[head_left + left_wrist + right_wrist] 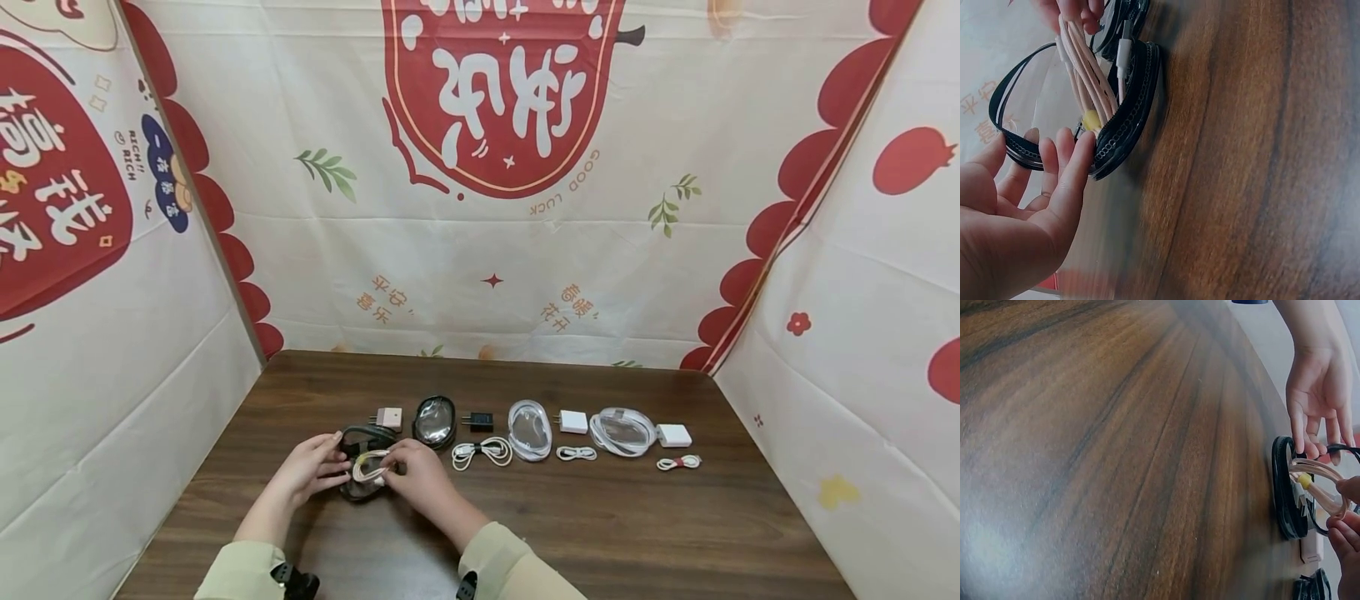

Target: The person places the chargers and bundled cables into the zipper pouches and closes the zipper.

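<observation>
My left hand [315,467] holds the rim of a clear zip pouch with black edging [1138,106], thumb and fingers on its near side. The pouch's mouth gapes wide at the left of the table. A coiled pale pink cable [1088,75] with a yellow tie [1091,120] dips partly into the mouth. Its far loop is pinched between the thumb and fingers of my right hand [423,479]. One white connector [1124,57] points up beside the zip. In the right wrist view, the cable coil [1319,467] overlaps the pouch's black edge [1282,487].
Just behind the pouch lies a pale plug adapter [389,418]. Rightward run a second black-edged pouch [434,422], a black adapter [480,422], a beige cable [482,452], white-edged pouches [529,431], white adapters [573,422] and small white cables [576,453]. Printed cloth walls [495,250] enclose the table.
</observation>
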Demonstrator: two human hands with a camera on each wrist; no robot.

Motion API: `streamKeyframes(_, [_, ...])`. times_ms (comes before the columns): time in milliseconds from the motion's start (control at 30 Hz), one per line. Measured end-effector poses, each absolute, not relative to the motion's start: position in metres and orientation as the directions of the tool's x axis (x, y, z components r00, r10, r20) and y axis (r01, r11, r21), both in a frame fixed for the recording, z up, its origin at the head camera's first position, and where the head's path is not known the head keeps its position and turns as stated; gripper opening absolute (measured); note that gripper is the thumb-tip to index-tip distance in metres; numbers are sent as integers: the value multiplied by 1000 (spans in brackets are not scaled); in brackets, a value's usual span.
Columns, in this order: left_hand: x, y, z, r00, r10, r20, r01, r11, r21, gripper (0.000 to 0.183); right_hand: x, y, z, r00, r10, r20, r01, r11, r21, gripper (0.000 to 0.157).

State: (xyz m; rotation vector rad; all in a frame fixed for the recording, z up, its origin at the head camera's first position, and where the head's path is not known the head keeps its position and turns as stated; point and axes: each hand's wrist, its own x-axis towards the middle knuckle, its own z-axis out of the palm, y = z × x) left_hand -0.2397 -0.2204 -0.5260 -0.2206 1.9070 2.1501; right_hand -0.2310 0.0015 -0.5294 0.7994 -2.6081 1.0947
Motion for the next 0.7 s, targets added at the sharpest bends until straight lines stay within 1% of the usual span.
streamKeyframes(200, [-241, -219, -527, -953, 59, -298, -302, -89, 949, 38, -234, -3, -532, -830, -410, 377, -557, 589, -586, 6])
streamKeyframes(433, [-238, -217, -525, -955, -14, -295, -296, 51, 954, 40, -237, -3, -533, -825, -419, 380, -564, 564, -603, 6])
streamKeyframes(567, [-237, -216, -524, -959, -20, -284, -284, 86, 955, 42, -238, -3, -533, -819, -415, 395, -572, 539, -618, 4])
streamKeyframes(700, [-237, -216, -525, -959, -18, -282, -283, 101, 954, 45, -238, -4, -531, -818, -431, 381, -572, 536, -621, 5])
